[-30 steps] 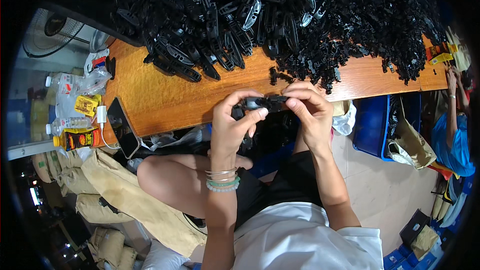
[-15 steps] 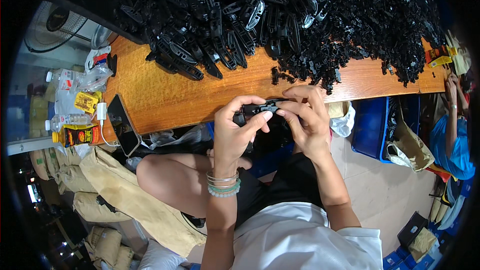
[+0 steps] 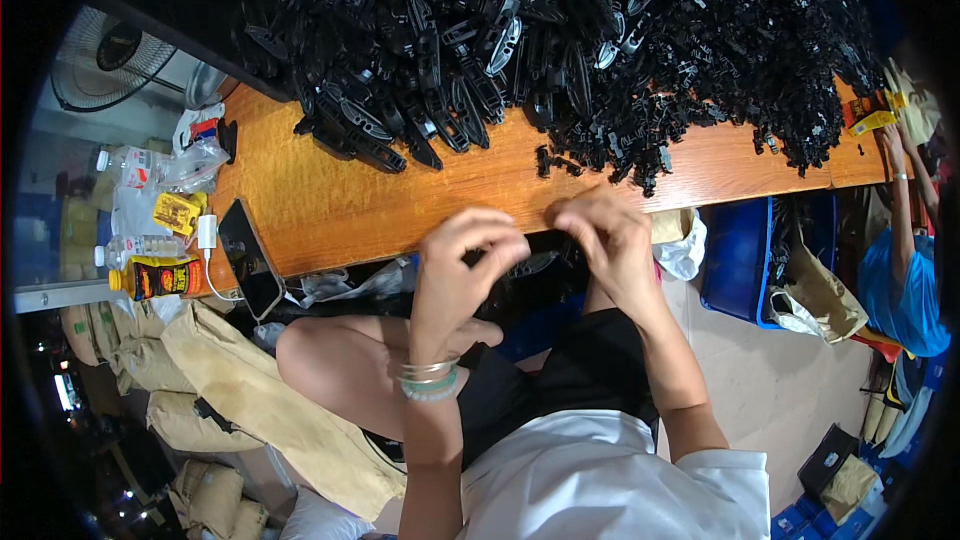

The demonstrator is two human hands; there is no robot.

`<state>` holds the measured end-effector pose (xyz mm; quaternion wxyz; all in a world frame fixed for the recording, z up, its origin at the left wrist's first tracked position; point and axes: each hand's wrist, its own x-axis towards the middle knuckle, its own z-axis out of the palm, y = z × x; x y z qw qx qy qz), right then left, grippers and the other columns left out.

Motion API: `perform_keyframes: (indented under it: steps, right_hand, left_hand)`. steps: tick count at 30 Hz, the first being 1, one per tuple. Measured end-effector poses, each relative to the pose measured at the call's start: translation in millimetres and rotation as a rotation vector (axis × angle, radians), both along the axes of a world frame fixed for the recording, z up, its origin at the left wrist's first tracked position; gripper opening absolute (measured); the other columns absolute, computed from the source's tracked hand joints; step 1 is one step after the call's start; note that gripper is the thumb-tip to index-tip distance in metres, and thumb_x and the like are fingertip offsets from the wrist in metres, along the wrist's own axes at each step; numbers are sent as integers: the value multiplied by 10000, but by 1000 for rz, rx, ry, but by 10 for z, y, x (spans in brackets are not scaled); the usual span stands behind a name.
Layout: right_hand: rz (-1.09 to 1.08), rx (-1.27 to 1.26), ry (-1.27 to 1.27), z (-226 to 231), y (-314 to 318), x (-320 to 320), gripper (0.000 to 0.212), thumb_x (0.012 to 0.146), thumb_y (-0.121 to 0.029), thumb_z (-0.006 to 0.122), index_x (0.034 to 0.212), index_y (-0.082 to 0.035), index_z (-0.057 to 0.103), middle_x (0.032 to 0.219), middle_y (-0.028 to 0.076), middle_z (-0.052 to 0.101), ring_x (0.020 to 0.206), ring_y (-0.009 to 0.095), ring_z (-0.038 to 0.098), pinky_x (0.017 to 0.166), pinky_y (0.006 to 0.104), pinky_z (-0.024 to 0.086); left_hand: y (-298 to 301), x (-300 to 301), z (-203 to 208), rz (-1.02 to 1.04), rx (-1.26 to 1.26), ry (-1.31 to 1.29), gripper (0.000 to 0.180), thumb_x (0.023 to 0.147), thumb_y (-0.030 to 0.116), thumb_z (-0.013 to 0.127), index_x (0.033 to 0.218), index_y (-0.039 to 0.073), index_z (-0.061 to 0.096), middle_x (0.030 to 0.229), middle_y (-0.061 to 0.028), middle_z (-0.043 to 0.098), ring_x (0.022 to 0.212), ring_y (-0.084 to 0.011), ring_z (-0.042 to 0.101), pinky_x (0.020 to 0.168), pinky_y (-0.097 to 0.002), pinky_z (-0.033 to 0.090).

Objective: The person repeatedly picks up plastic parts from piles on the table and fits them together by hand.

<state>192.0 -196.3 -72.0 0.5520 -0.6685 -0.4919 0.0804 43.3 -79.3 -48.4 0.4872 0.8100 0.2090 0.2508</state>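
My left hand (image 3: 462, 265) hovers at the near edge of the wooden table, its fingers curved and the thumb held apart, with nothing between them. To its right, my right hand (image 3: 612, 245) is raised with bent fingers. Its fingertips are blurred, so I cannot tell if a small part is in them. Beyond my hands lies a heap of long black plastic housings (image 3: 365, 120). Next to it, on the right, is a heap of small black clips (image 3: 690, 90), with a few loose clips (image 3: 557, 162) at its near edge. Beneath my hands, dark parts (image 3: 540, 262) show below the table edge.
A phone (image 3: 250, 260) with a white cable lies at the table's left end, beside bottles (image 3: 165, 278) and a yellow packet (image 3: 178, 211). A fan (image 3: 112, 55) stands far left. At right are a blue bin (image 3: 738, 260) and a co-worker in a blue shirt (image 3: 905, 290).
The black plastic housing that both hands held has left them. My hands have moved apart, and the left fingers have opened.
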Motion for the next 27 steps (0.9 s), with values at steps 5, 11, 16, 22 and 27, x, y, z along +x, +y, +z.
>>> perform_keyframes:
  steps: [5,11,16,22,27]
  right_hand:
    - [-383,-204,-416,41,192,45,128,743,2,636,865,-3,599,858,116,563,766,299,575,648,363,471]
    - [-354,-75,-415,-234,197,17,147,715,51,639,834,-6,575,836,108,576,760,285,568,649,347,454]
    - [-317,21,-344,-260,194,36,187,695,107,629,837,1,568,852,112,591,768,269,573,659,332,457]
    - [-118,172,312,-56,92,-65,151,742,81,638,884,30,647,876,110,623,773,176,598,671,263,471]
    - [-50,124,496,42,78,-187,148,760,67,636,896,22,673,874,103,633,805,160,606,705,245,481]
  left_hand:
    - [289,742,56,508,594,129,282,805,193,655,1031,41,581,855,-150,568,661,-305,598,587,-397,472]
    - [537,986,91,486,639,456,325,805,161,587,1106,70,505,927,-207,557,734,-393,601,636,-471,470]
    - [405,729,14,479,673,383,352,813,83,544,1152,48,455,856,-159,554,644,-307,606,576,-423,478]
    - [-48,289,-103,-8,-783,-192,423,865,-4,444,1265,48,317,862,-119,569,585,-156,576,482,-247,494]
    - [-241,229,-131,-30,-926,-314,322,875,24,506,1176,-24,404,933,-111,569,625,-147,602,525,-227,505]
